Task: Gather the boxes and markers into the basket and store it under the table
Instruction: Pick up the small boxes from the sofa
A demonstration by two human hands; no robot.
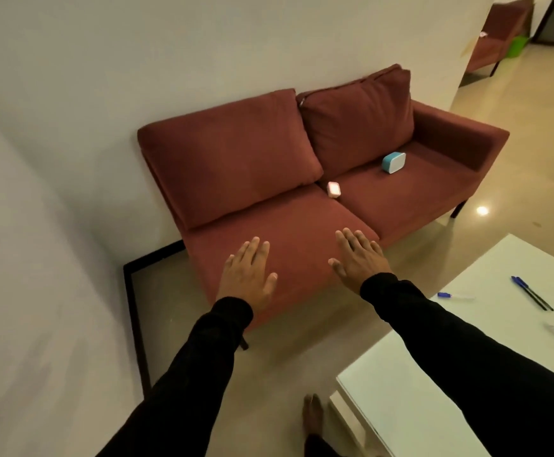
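A small pink-white box (333,189) lies in the gap between the two seat cushions of a red sofa (400,199). A blue and white box (393,162) lies on the right seat cushion. Several blue and dark markers (531,293) lie on the white table (433,374) at the lower right. My left hand (248,275) and my right hand (358,258) are stretched out flat in front of the left seat cushion, fingers straight, holding nothing. Both boxes are well beyond my fingertips. No basket is in view.
The sofa stands against a white wall. A black metal frame (135,311) leans at the sofa's left end. My bare foot (312,413) is on the tiled floor beside the table. A second red sofa (496,37) and something green (517,46) are at the far right.
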